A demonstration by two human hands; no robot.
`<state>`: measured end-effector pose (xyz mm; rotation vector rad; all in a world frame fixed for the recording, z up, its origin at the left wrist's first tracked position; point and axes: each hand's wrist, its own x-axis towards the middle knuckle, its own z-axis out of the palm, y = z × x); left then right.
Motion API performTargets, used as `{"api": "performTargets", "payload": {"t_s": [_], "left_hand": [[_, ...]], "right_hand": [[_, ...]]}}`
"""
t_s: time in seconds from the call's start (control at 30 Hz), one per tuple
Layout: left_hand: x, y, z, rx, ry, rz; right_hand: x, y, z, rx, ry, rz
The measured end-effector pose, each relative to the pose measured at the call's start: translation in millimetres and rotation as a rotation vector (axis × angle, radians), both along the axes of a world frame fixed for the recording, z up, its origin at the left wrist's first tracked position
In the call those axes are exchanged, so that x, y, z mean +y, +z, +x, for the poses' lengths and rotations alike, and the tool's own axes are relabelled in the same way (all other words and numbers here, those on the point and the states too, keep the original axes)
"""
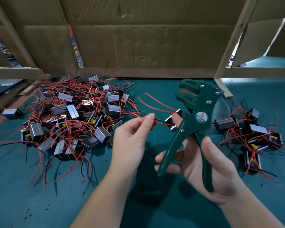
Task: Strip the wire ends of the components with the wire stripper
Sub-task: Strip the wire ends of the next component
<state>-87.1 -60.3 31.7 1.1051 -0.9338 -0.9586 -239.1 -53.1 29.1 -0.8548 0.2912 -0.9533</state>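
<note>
Two hands are raised over the middle of the green bench (39,195). The left hand (133,137) has its thumb and fingertips pressed together on the thin red and black wires (160,120) of one small boxy component (172,123), which hangs just left of the wire stripper (197,112). The right hand (204,163) is wrapped round the stripper's two green handles, which stand spread, with the tool's head pointing up toward the bench's far edge. A big heap (69,116) of the same components, tangled in red wire, lies toward the far left corner, and a smaller heap (253,134) sits by the right edge. Cardboard (146,38) walls off the far edge.
</note>
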Motion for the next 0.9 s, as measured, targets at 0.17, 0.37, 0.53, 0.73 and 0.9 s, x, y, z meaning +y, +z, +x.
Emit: {"api": "performTargets", "payload": {"t_s": [0.17, 0.37, 0.53, 0.73, 0.9], "left_hand": [[-5, 3, 9, 0.268, -0.031, -0.084], [-2, 9, 20, 0.287, -0.095, -0.160], [4, 9, 21, 0.077, -0.415, -0.157], [2, 8, 17, -0.026, -0.173, -0.056], [-3, 8, 23, -0.036, -0.005, -0.121]], "right_hand": [[3, -2, 2, 0.068, 0.076, -0.025], [-10, 9, -17, 0.030, -0.070, 0.085], [-17, 7, -22, 0.321, -0.139, 0.224], [-9, 4, -19, 0.291, 0.089, 0.249], [-7, 5, -15, 0.211, 0.262, 0.318]]}}
